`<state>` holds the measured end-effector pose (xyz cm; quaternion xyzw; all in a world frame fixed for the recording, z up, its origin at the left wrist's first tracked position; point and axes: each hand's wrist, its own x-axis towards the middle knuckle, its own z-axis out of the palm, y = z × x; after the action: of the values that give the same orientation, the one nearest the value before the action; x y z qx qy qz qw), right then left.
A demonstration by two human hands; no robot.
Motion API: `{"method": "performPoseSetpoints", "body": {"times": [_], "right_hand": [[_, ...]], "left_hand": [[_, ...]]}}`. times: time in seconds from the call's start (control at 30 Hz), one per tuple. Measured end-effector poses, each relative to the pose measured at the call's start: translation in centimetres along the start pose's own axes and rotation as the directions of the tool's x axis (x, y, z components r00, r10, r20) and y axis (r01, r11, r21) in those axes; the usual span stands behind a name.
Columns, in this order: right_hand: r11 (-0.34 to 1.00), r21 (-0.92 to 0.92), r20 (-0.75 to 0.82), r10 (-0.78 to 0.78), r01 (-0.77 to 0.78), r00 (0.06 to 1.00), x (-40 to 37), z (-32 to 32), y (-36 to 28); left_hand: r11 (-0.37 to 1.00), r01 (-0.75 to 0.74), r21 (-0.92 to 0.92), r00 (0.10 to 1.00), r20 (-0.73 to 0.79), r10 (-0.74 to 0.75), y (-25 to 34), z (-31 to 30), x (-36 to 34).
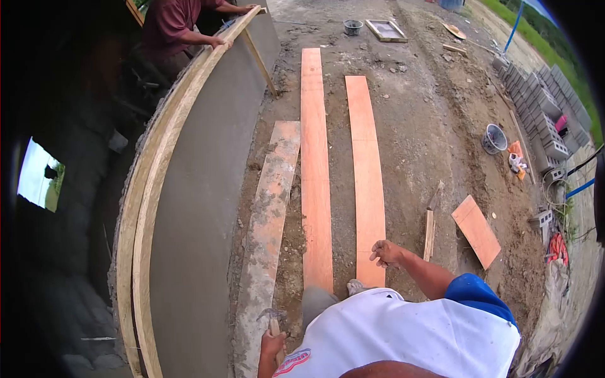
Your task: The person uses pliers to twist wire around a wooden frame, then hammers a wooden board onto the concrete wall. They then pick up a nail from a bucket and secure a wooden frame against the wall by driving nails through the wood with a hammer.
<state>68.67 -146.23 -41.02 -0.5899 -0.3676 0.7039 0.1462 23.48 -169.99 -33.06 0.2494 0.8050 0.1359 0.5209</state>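
Observation:
My left hand (pixel 273 346) is closed round the handle of a claw hammer (pixel 274 320), low in the view beside my white shirt. My right hand (pixel 386 253) hovers over the near end of a long plywood strip (pixel 365 157), fingers loosely bent and apart, with nothing visible in them. A second, longer plywood strip (pixel 315 164) lies on the ground to its left. Left of that is a board smeared with cement (pixel 268 201). Along the top of the grey plastered wall (pixel 195 189) run two long timber strips (pixel 148 214).
At the far left end, a person in a maroon shirt (pixel 170 28) holds the timber with both hands. A slanted wooden brace (pixel 259 62) leans on the wall. Rightward lie a plywood piece (pixel 477 232), a bucket (pixel 495 138) and stacked concrete blocks (pixel 545 104).

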Motion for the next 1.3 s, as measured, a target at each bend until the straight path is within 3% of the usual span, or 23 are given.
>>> {"method": "performPoseSetpoints", "body": {"times": [0.1, 0.17, 0.23, 0.37, 0.47, 0.53, 0.6, 0.67, 0.73, 0.77, 0.83, 0.87, 0.93, 1.03, 1.1, 1.13, 1.2, 1.23, 1.27, 1.3], "right_hand": [[0.954, -0.289, 0.045, -0.076, 0.086, 0.996, 2.5, -3.7, -2.7], [0.950, -0.302, -0.050, -0.103, 0.083, 0.993, 4.5, -6.8, -4.7], [0.956, -0.293, -0.129, -0.069, 0.028, 0.989, 8.0, -10.5, -6.8], [0.992, 0.075, -0.324, -0.072, 0.102, 0.943, 17.6, -19.9, -8.2], [0.993, 0.113, -0.440, 0.075, -0.028, 0.895, 22.8, -26.4, -11.8], [0.984, -0.150, -0.573, -0.006, -0.097, 0.820, 27.5, -30.1, -7.5], [0.956, -0.165, -0.520, 0.125, -0.243, 0.845, 27.7, -32.9, -7.1], [0.958, -0.185, -0.520, 0.093, -0.218, 0.849, 27.1, -34.5, -8.1], [0.921, -0.281, -0.632, 0.033, -0.269, 0.774, 27.1, -35.8, -9.1], [0.746, -0.595, -0.486, -0.038, -0.299, 0.873, 27.7, -37.2, -7.9], [0.165, -0.977, -0.139, 0.009, -0.139, 0.990, 31.4, -40.4, -6.2], [0.083, -0.994, -0.072, 0.066, -0.077, 0.995, 32.6, -41.2, -9.8], [-0.066, -0.995, 0.054, 0.202, 0.069, 0.978, 35.2, -42.8, -18.7], [-0.056, -0.969, 0.218, 0.257, 0.239, 0.942, 46.2, -49.0, -26.7], [0.336, -0.920, -0.177, 0.101, -0.201, 0.979, 55.4, -53.6, -34.3], [0.715, -0.644, -0.384, 0.006, -0.273, 0.923, 60.3, -55.8, -39.1], [0.866, -0.483, -0.526, -0.172, -0.127, 0.833, 65.2, -54.8, -62.2], [0.895, -0.432, -0.492, -0.333, 0.107, 0.804, 69.7, -54.5, -69.9], [0.887, -0.423, -0.416, -0.370, 0.183, 0.830, 72.4, -53.3, -79.9], [0.790, -0.563, -0.338, -0.490, 0.244, 0.804, 75.1, -52.0, -89.2]], "left_hand": [[0.986, -0.033, 0.162, 0.994, 0.107, 0.016, 9.5, 1.0, 1.0], [0.958, -0.045, 0.283, 0.984, 0.177, -0.006, 15.4, 2.4, 3.7], [0.958, -0.038, 0.283, 0.968, 0.248, -0.035, 20.7, 4.0, 7.9], [0.968, -0.038, 0.248, 0.935, 0.350, -0.053, 34.0, 7.0, 17.4], [0.952, -0.062, 0.299, 0.922, 0.382, -0.059, 45.8, 9.1, 24.7], [0.943, -0.139, 0.304, 0.907, 0.420, -0.002, 55.3, 9.0, 27.9], [0.932, -0.209, 0.297, 0.899, 0.433, 0.064, 63.7, 7.9, 29.6], [0.912, -0.287, 0.292, 0.892, 0.428, 0.144, 71.9, 6.4, 30.9], [0.894, -0.394, 0.214, 0.878, 0.374, 0.297, 79.9, 5.2, 31.0], [0.878, -0.443, 0.180, 0.865, 0.345, 0.365, 83.6, 4.7, 31.0], [0.867, -0.497, -0.030, 0.810, 0.341, 0.477, 90.5, 4.3, 31.4], [0.843, -0.520, -0.137, 0.780, 0.327, 0.534, 93.8, 4.2, 32.2], [0.819, -0.544, -0.182, 0.761, 0.306, 0.573, 99.7, 3.6, 34.4], [0.795, -0.567, -0.216, 0.749, 0.267, 0.607, 108.5, 2.8, 40.0], [0.799, -0.564, -0.209, 0.765, 0.231, 0.601, 114.0, 2.8, 43.3], [0.808, -0.559, -0.183, 0.781, 0.210, 0.588, 116.9, 2.3, 44.6], [0.819, -0.557, -0.137, 0.806, 0.147, 0.573, 122.5, 0.3, 46.1], [0.818, -0.561, -0.129, 0.812, 0.106, 0.574, 125.1, -0.8, 46.3], [0.821, -0.557, -0.125, 0.821, 0.065, 0.567, 127.2, -1.9, 46.3], [0.801, -0.595, -0.067, 0.803, 0.007, 0.596, 129.2, -3.4, 46.7]]}}
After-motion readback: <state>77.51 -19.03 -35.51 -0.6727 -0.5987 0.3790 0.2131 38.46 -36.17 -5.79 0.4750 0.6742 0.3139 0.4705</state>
